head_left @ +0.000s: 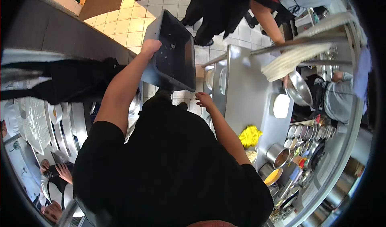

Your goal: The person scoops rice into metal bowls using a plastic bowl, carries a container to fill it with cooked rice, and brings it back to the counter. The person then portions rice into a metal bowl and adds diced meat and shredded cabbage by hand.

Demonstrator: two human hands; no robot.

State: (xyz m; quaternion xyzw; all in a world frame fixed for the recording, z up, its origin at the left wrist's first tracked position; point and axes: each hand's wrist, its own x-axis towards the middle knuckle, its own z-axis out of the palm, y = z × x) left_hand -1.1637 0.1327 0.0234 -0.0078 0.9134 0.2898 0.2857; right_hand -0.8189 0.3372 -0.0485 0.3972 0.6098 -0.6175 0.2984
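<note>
A deep dark grey plastic tub [177, 52] hangs tilted in front of me, its open side facing right. A few small pale scraps lie on its inner surface. My left hand [151, 47] is closed around the tub's left rim. Just below the tub's lower right corner is my right hand [205, 100], fingers apart and holding nothing. It appears separate from the tub, beside the end of a steel counter [246, 86].
A yellow cloth [250, 136], a white container [281, 106] and steel pots [278, 154] stand on the right. A person in black [217, 10] stands ahead on the tiled floor [136, 24]. Another person's hand holds a steel bowl [299, 89]. White perforated trays [32, 122] are at left.
</note>
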